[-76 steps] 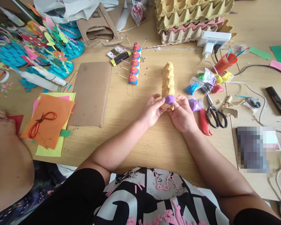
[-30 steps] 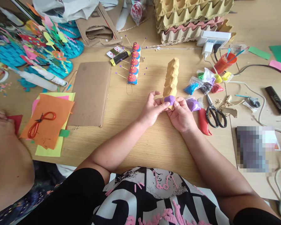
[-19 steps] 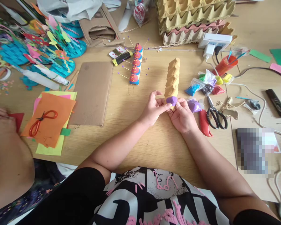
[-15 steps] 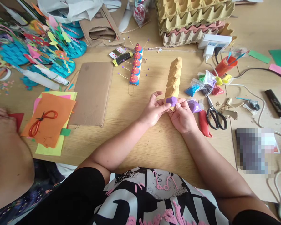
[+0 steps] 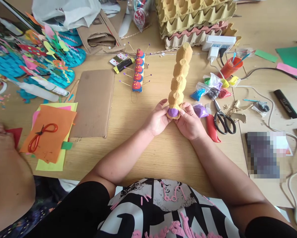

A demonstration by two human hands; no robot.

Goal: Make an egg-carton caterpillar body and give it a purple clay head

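A yellow egg-carton strip [image 5: 179,77] with several bumps stands out away from me between both hands. Purple clay [image 5: 173,112] covers the bump at its near end. My left hand [image 5: 158,119] grips the left side of that end, thumb beside the clay. On the right side, my right hand [image 5: 189,121] pinches the strip's edge. Just right of my right hand lies a bag of purple clay [image 5: 200,111]. A finished-looking strip with red and blue faces [image 5: 138,71] and purple-tipped sticks rests farther back.
Black scissors [image 5: 224,120] and a red cutter [image 5: 213,129] lie right of my hands. Cardboard [image 5: 95,102] and orange paper [image 5: 50,145] lie left. Egg trays [image 5: 195,19] are stacked behind. Another person's arm [image 5: 12,165] rests at far left.
The yellow strip has tilted, showing more of its bumpy top, and its clay-covered end has shifted slightly left and toward me. Both hands still hold it. The whole view has shifted a little.
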